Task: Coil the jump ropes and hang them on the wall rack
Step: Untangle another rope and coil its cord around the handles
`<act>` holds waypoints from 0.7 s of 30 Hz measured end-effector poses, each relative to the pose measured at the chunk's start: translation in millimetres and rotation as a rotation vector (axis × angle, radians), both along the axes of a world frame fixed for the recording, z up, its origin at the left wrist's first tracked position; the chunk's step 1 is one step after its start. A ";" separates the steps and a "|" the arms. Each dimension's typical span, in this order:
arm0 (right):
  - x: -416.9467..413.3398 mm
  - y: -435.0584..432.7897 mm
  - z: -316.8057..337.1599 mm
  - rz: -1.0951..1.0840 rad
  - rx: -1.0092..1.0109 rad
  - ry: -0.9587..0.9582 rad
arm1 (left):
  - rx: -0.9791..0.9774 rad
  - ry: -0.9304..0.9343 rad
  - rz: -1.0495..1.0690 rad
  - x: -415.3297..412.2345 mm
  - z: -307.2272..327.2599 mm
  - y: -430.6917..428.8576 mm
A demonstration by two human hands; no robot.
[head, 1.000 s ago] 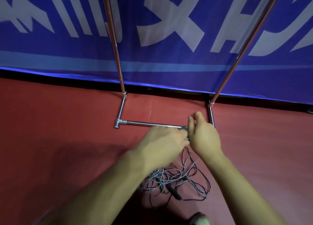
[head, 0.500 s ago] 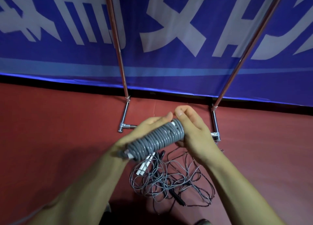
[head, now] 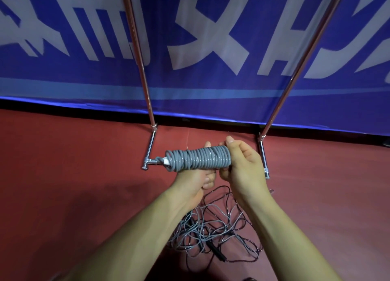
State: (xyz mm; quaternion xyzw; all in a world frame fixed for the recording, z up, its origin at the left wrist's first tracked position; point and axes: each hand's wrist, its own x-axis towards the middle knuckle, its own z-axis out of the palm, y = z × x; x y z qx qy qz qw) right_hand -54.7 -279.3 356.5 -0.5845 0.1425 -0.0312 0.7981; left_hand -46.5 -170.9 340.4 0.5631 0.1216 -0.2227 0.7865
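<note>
I see a grey coil [head: 199, 159] of jump rope held level above the red floor [head: 63, 175], just past the centre of my view toward 12 o'clock. The coil is wound tight in many close turns, a fat cylinder lying left to right, with a white handle end [head: 166, 160] poking out at its 9 o'clock end beside a small loose loop. My left hand [head: 193, 178] sits under the coil at its 6 o'clock side, fingers curled up around the lower turns, so it is closed on the coil. My right hand [head: 242, 164] wraps the 3 o'clock end, thumb on top and fingers bent behind, also closed on the coil. The two hands nearly touch below the coil. Below my wrists, toward 6 o'clock, a loose tangle [head: 213, 225] of thin grey and dark rope lies spread on the floor, and a black handle [head: 217, 254] lies in it near its lower edge. Behind the coil stands a metal rack [head: 147, 84]: two shiny poles rise toward 11 and 1 o'clock, each on a short chrome foot on the floor, and a low bar joint shows just left of the coil at 9 o'clock. A blue banner [head: 211, 94] with large white characters hangs behind the poles, its lower edge meeting the floor across the frame.
</note>
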 end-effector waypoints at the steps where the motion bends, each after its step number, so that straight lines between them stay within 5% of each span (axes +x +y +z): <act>1: 0.6 0.4 -0.8 -0.016 0.035 0.015 | 0.000 0.027 -0.001 -1.3 1.3 -1.7; 8: 4.2 -3.7 -3.6 -0.022 -0.025 0.012 | 0.122 0.091 0.003 -4.9 7.7 -4.5; 12: 1.0 -10.8 -7.3 -0.110 -0.409 -0.155 | 0.021 0.242 0.018 -8.4 9.0 -0.1; 15: -4.8 -16.0 -11.7 -0.170 -0.794 -0.272 | -0.330 0.353 -0.011 -13.6 23.9 3.9; 21: -18.3 12.3 -18.4 -0.027 -1.001 -0.357 | -0.352 0.430 0.215 -0.7 18.4 1.4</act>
